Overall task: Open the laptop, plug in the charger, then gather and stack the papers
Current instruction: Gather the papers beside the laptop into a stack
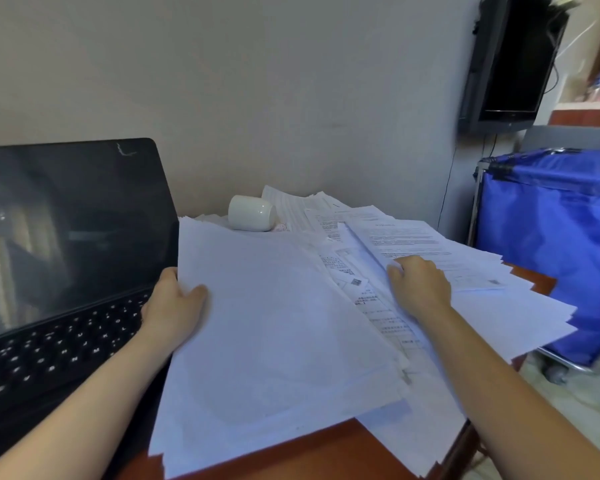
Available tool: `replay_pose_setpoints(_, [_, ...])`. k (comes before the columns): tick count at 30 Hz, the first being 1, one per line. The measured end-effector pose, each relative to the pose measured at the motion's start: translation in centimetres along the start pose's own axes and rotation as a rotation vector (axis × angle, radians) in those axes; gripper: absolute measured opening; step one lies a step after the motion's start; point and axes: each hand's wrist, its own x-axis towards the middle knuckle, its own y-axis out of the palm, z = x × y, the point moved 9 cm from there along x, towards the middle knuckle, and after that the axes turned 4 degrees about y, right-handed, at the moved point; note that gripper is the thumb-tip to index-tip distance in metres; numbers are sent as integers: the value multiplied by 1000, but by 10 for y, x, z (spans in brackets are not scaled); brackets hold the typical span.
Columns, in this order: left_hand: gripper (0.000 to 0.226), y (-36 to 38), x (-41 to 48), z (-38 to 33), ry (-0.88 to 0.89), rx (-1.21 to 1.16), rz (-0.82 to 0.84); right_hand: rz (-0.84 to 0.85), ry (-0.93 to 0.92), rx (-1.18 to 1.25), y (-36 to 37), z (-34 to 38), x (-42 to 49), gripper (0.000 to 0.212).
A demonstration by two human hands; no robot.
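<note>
A black laptop (59,258) stands open at the left, its screen dark. To its right a loose spread of white papers (278,323) covers most of the brown table (326,448). My left hand (174,303) grips the left edge of the large blank sheets, thumb on top. My right hand (420,285) lies on the printed sheets (426,251) at the right, fingers curled at a page edge. I see no charger.
A white cup (252,213) lies on its side on the papers near the wall. A blue fabric cart (555,244) stands right of the table. A black monitor (513,64) hangs on the wall above it. Papers overhang the table's right and front edges.
</note>
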Motion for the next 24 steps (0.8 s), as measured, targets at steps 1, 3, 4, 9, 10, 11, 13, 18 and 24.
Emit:
replay_pose_setpoints(1, [17,0,0,1,-4,4,4,-36,9,19,-6,0,-1,37])
replay_pose_setpoints(3, [17,1,-1,2,-8,13,8,-146,-18,5,-22,8,-7,33])
replay_pose_setpoints(4, [17,0,-1,2,-10,14,7,-204,-70,-17,-31,18,-12,32])
replay_pose_setpoints(9, [33,1,-4,3,-36,-21,30,-119,-334,-54,-40,82,-52,35])
replay_pose_setpoints(10, [46,1,-5,1,-22,-31,41,-40,-359,-18,-36,95,-59,38])
replay_pose_setpoints(11, [58,1,-5,0,-6,-41,53,36,-388,45,-31,109,-67,41])
replay_pose_setpoints(13, [68,3,-4,-1,28,-44,76,160,-450,185,-21,136,-81,45])
replay_pose_setpoints(18, [72,2,-9,-6,33,-75,85,357,-459,451,19,175,-103,46])
replay_pose_setpoints(24, [37,3,-6,-7,63,-42,66,394,-196,727,42,188,-82,44])
